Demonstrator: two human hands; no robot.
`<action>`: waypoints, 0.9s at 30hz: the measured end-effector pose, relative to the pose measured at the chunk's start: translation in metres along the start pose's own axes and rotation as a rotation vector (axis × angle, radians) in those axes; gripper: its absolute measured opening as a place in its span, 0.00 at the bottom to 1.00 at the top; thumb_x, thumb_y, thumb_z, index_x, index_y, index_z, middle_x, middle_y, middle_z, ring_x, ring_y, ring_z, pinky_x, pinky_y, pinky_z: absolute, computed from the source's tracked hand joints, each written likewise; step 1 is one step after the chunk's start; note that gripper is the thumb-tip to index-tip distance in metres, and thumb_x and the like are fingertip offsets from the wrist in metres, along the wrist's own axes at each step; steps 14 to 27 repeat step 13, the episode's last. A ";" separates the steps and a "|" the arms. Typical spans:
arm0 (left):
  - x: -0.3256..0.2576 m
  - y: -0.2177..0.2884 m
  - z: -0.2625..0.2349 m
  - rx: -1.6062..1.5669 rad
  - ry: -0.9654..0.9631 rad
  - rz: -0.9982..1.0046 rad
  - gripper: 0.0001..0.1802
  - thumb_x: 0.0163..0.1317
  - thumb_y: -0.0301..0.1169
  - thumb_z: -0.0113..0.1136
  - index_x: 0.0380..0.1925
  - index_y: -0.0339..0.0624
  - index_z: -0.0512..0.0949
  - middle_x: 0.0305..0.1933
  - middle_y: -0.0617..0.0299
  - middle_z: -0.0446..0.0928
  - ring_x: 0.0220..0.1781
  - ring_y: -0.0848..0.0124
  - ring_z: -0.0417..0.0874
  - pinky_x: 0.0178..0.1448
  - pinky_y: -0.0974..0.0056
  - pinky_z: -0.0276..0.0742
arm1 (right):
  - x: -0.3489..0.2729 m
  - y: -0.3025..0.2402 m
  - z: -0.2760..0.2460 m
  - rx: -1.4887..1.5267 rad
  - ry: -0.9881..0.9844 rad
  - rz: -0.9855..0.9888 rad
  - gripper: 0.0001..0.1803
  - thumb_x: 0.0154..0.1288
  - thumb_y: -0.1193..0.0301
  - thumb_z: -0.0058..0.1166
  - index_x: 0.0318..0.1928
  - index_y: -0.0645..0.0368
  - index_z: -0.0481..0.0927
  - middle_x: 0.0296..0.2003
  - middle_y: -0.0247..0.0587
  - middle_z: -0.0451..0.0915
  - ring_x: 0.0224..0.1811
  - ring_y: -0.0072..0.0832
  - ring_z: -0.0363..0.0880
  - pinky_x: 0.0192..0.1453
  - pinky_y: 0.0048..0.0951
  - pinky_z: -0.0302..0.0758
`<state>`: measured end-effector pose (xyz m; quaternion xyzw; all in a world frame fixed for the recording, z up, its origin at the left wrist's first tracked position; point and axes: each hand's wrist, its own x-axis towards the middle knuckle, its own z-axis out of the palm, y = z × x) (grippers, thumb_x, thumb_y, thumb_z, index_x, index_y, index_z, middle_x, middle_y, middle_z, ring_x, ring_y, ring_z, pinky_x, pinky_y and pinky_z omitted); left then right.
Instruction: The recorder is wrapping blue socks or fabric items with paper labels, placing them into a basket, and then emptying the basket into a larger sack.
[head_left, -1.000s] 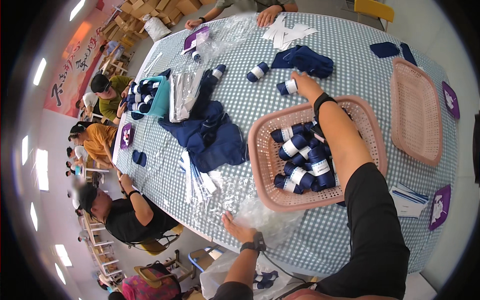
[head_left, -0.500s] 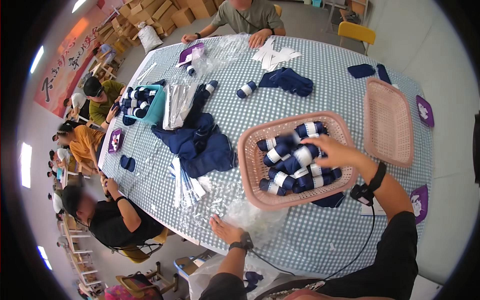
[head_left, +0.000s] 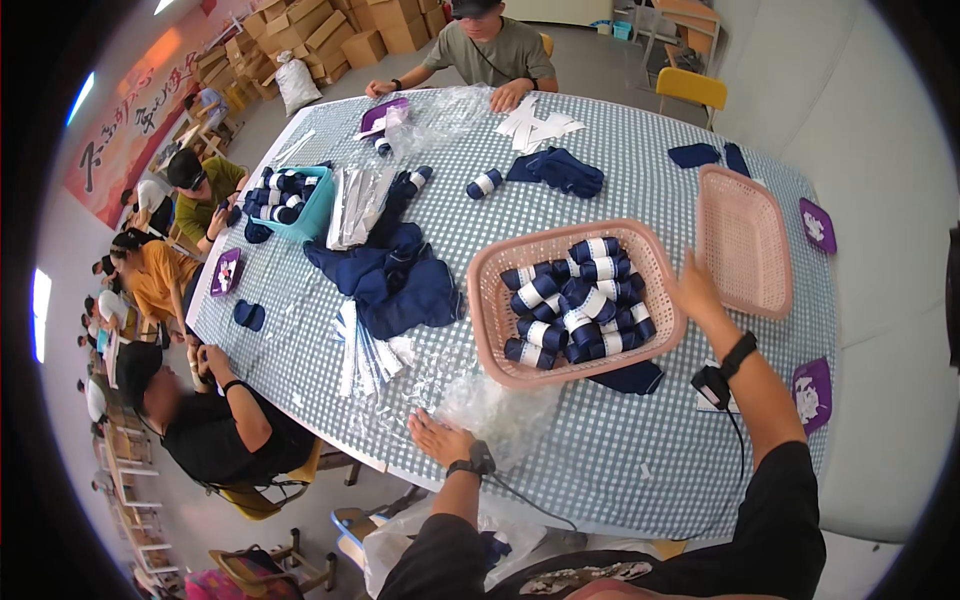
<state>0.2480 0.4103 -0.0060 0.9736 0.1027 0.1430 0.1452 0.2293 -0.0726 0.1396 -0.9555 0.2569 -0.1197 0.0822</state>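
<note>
My left hand (head_left: 438, 437) lies on the checked tablecloth with its fingers stretched out, beside crumpled clear plastic (head_left: 505, 410). My right hand (head_left: 697, 288) is raised at the right rim of a pink woven-look plastic basket (head_left: 480, 318), fingers extended and nothing seen in them. Inside the basket are many rolled navy socks (head_left: 590, 300), each wrapped with a white paper band. A flat navy sock (head_left: 630, 378) sticks out from under the basket's near side.
A second pink basket (head_left: 740, 240) stands to the right. Purple trays (head_left: 812, 395) hold white pieces. At left are a navy sock pile (head_left: 415, 290), white paper strips (head_left: 362, 350) and a turquoise basket (head_left: 318, 205) of rolls. Co-workers sit at the far and left edges.
My right hand has lifted off the rolled socks and moved right to the basket's rim. My left hand stays on the table. The whole view has shifted slightly.
</note>
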 end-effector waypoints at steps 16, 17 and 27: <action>0.000 -0.018 0.011 0.032 0.004 -0.047 0.31 0.62 0.35 0.47 0.65 0.42 0.56 0.69 0.50 0.53 0.73 0.53 0.48 0.73 0.52 0.42 | -0.065 -0.014 0.031 1.453 -0.660 0.792 0.25 0.60 0.74 0.46 0.58 0.66 0.63 0.45 0.50 0.74 0.42 0.37 0.79 0.42 0.37 0.81; 0.000 -0.018 0.011 0.032 0.004 -0.047 0.31 0.62 0.35 0.47 0.65 0.42 0.56 0.69 0.50 0.53 0.73 0.53 0.48 0.73 0.52 0.42 | -0.065 -0.014 0.031 1.453 -0.660 0.792 0.25 0.60 0.74 0.46 0.58 0.66 0.63 0.45 0.50 0.74 0.42 0.37 0.79 0.42 0.37 0.81; 0.000 -0.018 0.011 0.032 0.004 -0.047 0.31 0.62 0.35 0.47 0.65 0.42 0.56 0.69 0.50 0.53 0.73 0.53 0.48 0.73 0.52 0.42 | -0.065 -0.014 0.031 1.453 -0.660 0.792 0.25 0.60 0.74 0.46 0.58 0.66 0.63 0.45 0.50 0.74 0.42 0.37 0.79 0.42 0.37 0.81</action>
